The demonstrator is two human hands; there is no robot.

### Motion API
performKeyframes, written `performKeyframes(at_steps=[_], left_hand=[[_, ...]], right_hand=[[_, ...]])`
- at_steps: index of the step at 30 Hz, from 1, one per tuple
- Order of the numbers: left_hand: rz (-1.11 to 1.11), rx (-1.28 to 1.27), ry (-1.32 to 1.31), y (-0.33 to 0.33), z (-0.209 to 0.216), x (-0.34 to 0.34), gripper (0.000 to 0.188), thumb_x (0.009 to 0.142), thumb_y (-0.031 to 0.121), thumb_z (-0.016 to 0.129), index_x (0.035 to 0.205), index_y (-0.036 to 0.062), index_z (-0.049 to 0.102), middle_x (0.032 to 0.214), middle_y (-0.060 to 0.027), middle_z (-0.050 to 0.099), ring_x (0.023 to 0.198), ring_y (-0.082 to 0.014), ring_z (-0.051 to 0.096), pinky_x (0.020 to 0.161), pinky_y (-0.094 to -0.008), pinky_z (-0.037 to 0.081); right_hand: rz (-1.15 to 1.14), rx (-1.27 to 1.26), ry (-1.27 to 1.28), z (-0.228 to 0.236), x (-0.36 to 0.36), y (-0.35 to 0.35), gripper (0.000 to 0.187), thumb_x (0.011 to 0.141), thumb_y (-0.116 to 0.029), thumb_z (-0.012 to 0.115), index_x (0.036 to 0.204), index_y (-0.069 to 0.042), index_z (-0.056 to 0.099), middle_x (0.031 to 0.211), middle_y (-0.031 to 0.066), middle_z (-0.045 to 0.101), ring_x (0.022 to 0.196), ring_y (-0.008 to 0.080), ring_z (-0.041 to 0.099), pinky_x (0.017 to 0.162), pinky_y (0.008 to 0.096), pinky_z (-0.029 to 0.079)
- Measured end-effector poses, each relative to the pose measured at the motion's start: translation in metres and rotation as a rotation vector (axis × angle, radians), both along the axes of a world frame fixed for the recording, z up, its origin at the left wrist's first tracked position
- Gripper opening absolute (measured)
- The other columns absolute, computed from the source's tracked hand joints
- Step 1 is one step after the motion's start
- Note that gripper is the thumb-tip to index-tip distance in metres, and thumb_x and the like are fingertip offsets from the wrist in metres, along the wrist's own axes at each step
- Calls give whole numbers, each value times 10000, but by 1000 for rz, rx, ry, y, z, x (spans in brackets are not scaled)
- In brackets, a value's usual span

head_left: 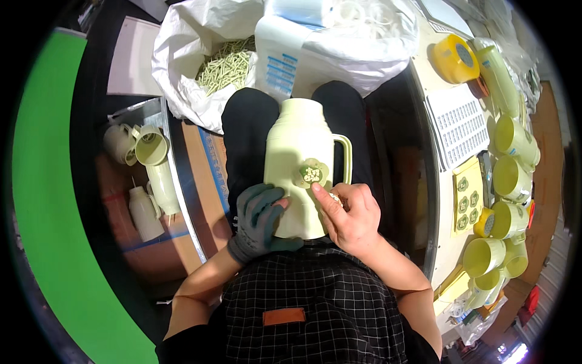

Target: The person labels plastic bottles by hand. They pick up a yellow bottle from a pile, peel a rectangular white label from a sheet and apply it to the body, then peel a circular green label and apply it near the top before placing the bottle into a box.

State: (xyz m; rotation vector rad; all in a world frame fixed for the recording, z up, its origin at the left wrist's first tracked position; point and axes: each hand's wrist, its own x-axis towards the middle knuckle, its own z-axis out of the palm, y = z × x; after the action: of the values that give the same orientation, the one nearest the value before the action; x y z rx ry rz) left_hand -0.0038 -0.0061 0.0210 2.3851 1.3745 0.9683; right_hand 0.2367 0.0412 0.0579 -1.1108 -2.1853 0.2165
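Note:
A pale yellow-green flask body [294, 148] with a side handle lies across my lap, its narrower neck pointing away from me. On its side sits a flower-shaped sticker [312, 173] in green and cream. My left hand [257, 218], in a grey glove with bare fingertips showing, grips the flask's lower left side. Bare, my right hand [351, 215] rests against the lower right, its index fingertip at the sticker's bottom edge. The other fingers curl around a small whitish bit that I cannot make out.
At right, a bench holds yellow sticker sheets [467, 197], a printed paper [458, 124], yellow tape [456, 59] and several yellow-green cups [509, 179]. Ahead stands a white sack [176, 57] of green sticks [224, 68]. More flasks [145, 215] lie in a bin at left.

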Motion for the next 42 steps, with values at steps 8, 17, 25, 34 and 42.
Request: performKeyframes(at_steps=[8,17,25,34,42], left_hand=[[70,160,-129,0,-24,13,893,761,646,844,1366,72,528,1327,-160,563,1204,-361,563,1012,-533,485],[101,209,-175,-2,-35,18,891,767,672,830,1370,81,542,1364,-169,545,1260,-371,528,1037,-535,469],[37,4,-27,3,-24,13,780,821,713,744,1361,161,632,1498,-104,541,1363,-363,482,1106,-561,427],[22,-41,-59,2,-31,10,845,838,674,758,1422,99,550,1429,-193,565,1315,-413,518,1074,-565,437],[-96,27,-202,39,20,40,991,854,653,773,1533,40,392,1409,-257,551,1253,-436,559,1031,-535,450]], right_hand=[[12,31,-125,11,-19,0,585,763,-92,804,1340,-167,744,1029,28,640,802,186,558,660,305,497],[-31,-54,-172,12,-25,-11,568,780,-111,810,1340,-168,741,1040,27,642,805,186,568,652,302,504],[62,-195,-223,21,-16,-14,526,804,-132,808,1324,-107,731,1035,40,649,819,197,589,661,303,509],[91,-193,-27,5,-2,17,654,774,-194,848,1377,-49,639,1145,95,736,928,268,714,741,352,564],[43,11,231,-17,53,8,475,825,-159,767,1266,-10,670,1239,170,723,1045,357,744,868,423,624]])
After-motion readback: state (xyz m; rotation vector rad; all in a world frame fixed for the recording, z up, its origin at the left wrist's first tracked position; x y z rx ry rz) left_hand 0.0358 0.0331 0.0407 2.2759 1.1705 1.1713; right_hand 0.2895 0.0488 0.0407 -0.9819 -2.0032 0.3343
